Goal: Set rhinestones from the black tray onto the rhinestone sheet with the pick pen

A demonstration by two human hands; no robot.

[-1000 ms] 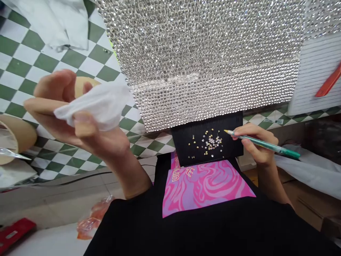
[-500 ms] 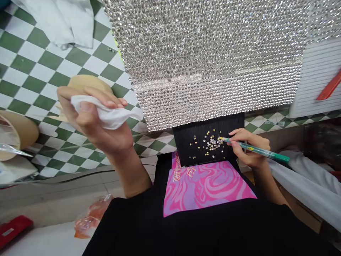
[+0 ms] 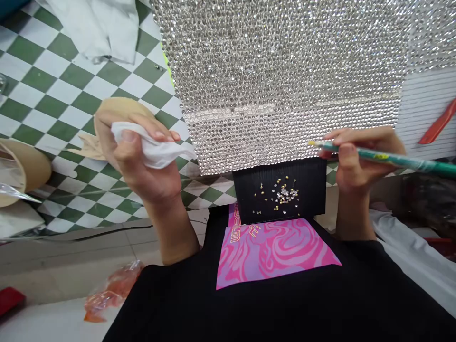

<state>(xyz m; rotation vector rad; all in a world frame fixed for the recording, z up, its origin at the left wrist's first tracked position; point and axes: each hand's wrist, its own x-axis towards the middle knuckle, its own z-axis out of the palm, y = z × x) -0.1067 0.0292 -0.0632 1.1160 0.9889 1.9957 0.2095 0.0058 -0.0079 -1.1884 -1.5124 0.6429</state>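
Between the thumb and fingers of my right hand [image 3: 363,156] is a green pen-like picker [image 3: 402,160] with a yellowish tip. Its tip hovers at or just over the lower right part of a sheet covered in rows of silver rhinestones [image 3: 285,85]; whether it touches I cannot tell. My left hand [image 3: 142,156] is closed round a crumpled white bag or cloth [image 3: 153,147], left of the sheet. Below the sheet's front edge, a black tray [image 3: 249,190] bears loose rhinestones [image 3: 285,194], some showing gold backs.
A green-and-white checked cloth [image 3: 81,95] covers the table. At left are a tape roll [image 3: 35,171], another roll [image 3: 124,104] behind my left hand, and white fabric [image 3: 110,33]. A red-handled tool [image 3: 440,123] lies on a striped white area [image 3: 416,104] at right.
My right hand has carried the picker up and right from the loose rhinestones on the tray to the sheet's lower right edge. My left hand keeps its hold on the white bundle.
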